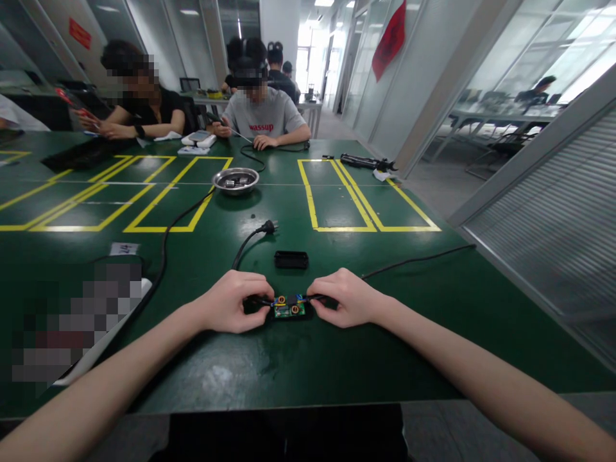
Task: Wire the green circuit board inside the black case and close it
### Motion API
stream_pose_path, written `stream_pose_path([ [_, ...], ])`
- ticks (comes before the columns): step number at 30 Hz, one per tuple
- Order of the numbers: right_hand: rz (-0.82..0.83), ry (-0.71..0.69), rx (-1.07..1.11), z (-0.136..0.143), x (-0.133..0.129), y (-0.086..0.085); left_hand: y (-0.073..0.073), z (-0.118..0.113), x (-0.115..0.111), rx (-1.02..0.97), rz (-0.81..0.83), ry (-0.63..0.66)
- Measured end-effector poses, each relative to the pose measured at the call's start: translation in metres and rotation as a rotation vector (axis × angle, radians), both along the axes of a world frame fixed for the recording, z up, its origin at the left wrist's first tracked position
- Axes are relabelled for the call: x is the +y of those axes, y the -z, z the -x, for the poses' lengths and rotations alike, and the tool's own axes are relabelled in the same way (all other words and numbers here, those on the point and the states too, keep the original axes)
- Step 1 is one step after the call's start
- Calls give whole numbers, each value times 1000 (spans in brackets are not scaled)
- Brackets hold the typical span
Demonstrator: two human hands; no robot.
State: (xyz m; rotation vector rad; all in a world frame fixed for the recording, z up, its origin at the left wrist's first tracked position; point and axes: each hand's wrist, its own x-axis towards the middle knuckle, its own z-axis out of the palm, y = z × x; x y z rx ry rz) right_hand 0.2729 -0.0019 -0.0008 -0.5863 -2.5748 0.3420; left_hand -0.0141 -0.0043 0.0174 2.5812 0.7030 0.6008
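A small green circuit board (289,307) with copper-wound coils and coloured wires lies between my two hands, near the table's front. My left hand (237,300) pinches the black cable at the board's left end. On the other side, my right hand (344,298) closes its fingertips on the black cable (315,297) by the blue wires. Just beyond the board rests a black plastic case half (291,260), its hollow side up. A black power plug (268,227) lies behind my left hand, its cord running down toward that hand.
A metal bowl (235,181) with small metal parts stands further back on the green table (240,372). A long black cable (166,247) runs down the left side. A black folded stand-like object (366,162) lies at the back right. Two people sit across the table.
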Motion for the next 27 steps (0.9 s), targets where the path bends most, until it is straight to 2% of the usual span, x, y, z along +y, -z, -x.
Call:
stream_pose_path([
  [6,-11,18,-31,0,1,0,-2,2,3,95,-89,-12],
  [11,-30,26,-48,0,0,0,1,3,5,102,-45,-29],
  [17,5,100,-45,-1,7,-1,4,4,8,54,53,-118],
  [22,-19,62,-44,-3,9,-1,2,4,10,39,39,-74],
  [27,42,31,-41,-5,10,0,0,4,11,50,119,-48],
])
